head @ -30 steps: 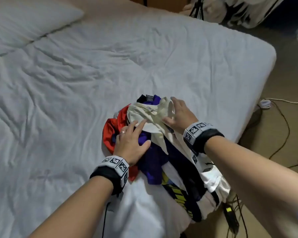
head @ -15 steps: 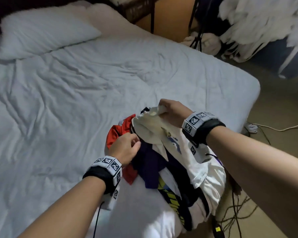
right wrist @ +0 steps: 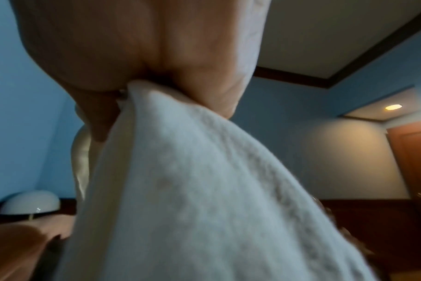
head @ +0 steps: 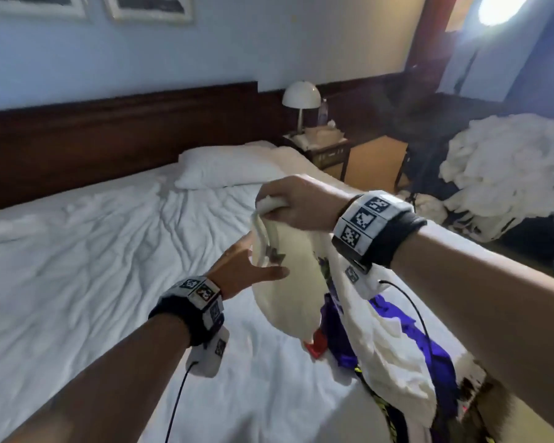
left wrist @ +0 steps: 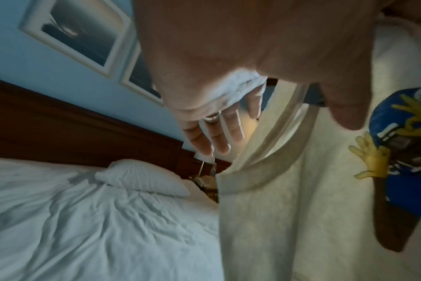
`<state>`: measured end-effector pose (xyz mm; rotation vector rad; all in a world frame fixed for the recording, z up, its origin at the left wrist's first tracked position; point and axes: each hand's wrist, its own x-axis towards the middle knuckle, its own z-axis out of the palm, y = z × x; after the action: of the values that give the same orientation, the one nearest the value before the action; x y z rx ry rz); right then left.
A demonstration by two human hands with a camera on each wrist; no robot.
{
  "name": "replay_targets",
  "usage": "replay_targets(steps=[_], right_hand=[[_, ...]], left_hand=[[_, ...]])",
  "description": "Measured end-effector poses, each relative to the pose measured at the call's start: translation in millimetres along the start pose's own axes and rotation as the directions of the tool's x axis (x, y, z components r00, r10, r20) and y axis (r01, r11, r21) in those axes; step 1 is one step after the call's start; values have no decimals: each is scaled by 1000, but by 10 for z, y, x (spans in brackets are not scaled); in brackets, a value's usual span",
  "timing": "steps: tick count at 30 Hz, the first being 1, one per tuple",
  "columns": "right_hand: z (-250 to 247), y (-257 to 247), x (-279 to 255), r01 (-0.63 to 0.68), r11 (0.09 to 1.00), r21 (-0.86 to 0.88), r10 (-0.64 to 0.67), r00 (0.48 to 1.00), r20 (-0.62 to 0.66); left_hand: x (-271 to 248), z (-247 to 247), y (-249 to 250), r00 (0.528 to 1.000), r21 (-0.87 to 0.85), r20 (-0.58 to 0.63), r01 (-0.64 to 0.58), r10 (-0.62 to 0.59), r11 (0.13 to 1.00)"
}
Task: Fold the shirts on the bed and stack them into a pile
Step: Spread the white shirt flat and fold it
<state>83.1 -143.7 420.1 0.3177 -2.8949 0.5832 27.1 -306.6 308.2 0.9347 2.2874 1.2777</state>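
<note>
My right hand [head: 275, 207] grips a bunched shoulder of a cream shirt [head: 288, 282] and holds it up above the bed. The shirt hangs down, its collar and a blue-and-yellow print facing the left wrist view [left wrist: 264, 228]. In the right wrist view the fabric [right wrist: 192, 190] fills the frame below my curled fingers [right wrist: 130, 89]. My left hand [head: 250, 266] is at the shirt's left edge, thumb across the front and straight fingers [left wrist: 212, 133] behind the collar. The other shirts [head: 343, 330], purple, red and white, lie heaped at the bed's near right edge.
The white rumpled sheet [head: 93, 266] spreads to the left, with a pillow [head: 227, 167] against the dark headboard. A nightstand with a lamp [head: 301, 97] stands beyond the bed's right side. A heap of white bedding [head: 509, 174] lies at the far right.
My right hand has lifted the cream shirt off the heap. My left hand has let go of the heap, opened, and risen to the shirt's edge. The head view has tilted up.
</note>
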Motion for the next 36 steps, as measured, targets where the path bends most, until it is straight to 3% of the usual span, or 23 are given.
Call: replay_targets(steps=[2, 6, 11, 13, 15, 18, 22, 26, 28, 30, 31, 32, 33, 35, 36], right_hand=[[-108, -543, 70, 59, 997, -45, -62, 996, -66], [-222, -1292, 198, 74, 996, -44, -81, 979, -188], [-157, -1803, 305, 92, 989, -115, -117, 963, -241], [-51, -1938, 347, 103, 990, -100, -125, 963, -237], [95, -2070, 380, 132, 988, -79, -146, 968, -205], [340, -2230, 423, 195, 980, -37, -199, 961, -191], [597, -2215, 507, 216, 976, -9, -214, 957, -196], [804, -2129, 586, 159, 973, -167, -146, 985, 91], [872, -2117, 644, 151, 956, -251, -119, 983, 139], [884, -2150, 696, 170, 961, -218, -153, 984, 94], [886, -2187, 718, 203, 966, -160, -194, 979, 68], [882, -2257, 723, 241, 967, -88, -238, 970, 47], [874, -2313, 726, 284, 959, -21, -284, 959, 23], [838, -2412, 706, 346, 935, 71, -346, 938, -21], [827, -2395, 697, 355, 932, 73, -354, 935, -22]], left_hand=[[-390, -355, 126, 1000, 19, 18, -20, 19, 1000], [-1059, -1110, 187, 988, 145, -155, 46, -24, 988], [-1861, -2101, 181, 876, 201, -475, 18, 82, 980], [-2157, -2412, 242, 846, 221, -522, 16, 105, 975], [-2418, -2645, 318, 857, 313, -502, 52, 118, 948], [-2714, -2878, 392, 865, 491, -482, 136, 138, 861], [-2986, -3159, 384, 808, 570, -582, 322, 95, 756], [-3120, -3220, 390, 738, 598, -674, 538, 10, 594], [-3074, -3127, 389, 709, 618, -706, 619, -6, 485], [-2975, -2965, 379, 715, 651, -695, 669, -73, 358], [-2898, -2866, 353, 749, 688, -649, 653, -135, 315], [-2807, -2733, 323, 794, 718, -565, 608, -226, 339], [-2676, -2559, 302, 831, 689, -465, 557, -306, 464], [-2440, -2200, 234, 895, 488, -334, 433, -296, 758], [-2325, -2055, 168, 898, 417, -354, 401, -261, 816]])
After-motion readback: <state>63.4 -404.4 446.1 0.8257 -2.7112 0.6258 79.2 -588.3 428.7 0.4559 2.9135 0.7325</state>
